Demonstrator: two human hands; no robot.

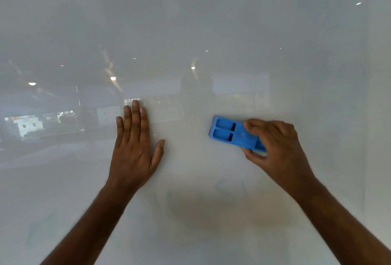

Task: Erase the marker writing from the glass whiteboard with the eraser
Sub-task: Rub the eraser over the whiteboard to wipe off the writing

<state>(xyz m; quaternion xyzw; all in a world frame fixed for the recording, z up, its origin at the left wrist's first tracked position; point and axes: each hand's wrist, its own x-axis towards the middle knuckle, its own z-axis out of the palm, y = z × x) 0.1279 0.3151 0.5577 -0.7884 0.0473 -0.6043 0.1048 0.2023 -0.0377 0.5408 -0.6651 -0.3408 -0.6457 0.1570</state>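
Right hand (277,148) pinches the blue plastic block eraser (233,133) by its right end, long axis running left and slightly up. Faint greenish marker smears (230,190), hard to read, lie below it toward the glass whiteboard's (211,32) bottom edge. Left hand (135,148) lies flat, fingers spread, holding nothing.

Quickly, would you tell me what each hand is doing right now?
Left hand: open, flat against the glass whiteboard, holding nothing.
Right hand: closed on the blue eraser, against the board.
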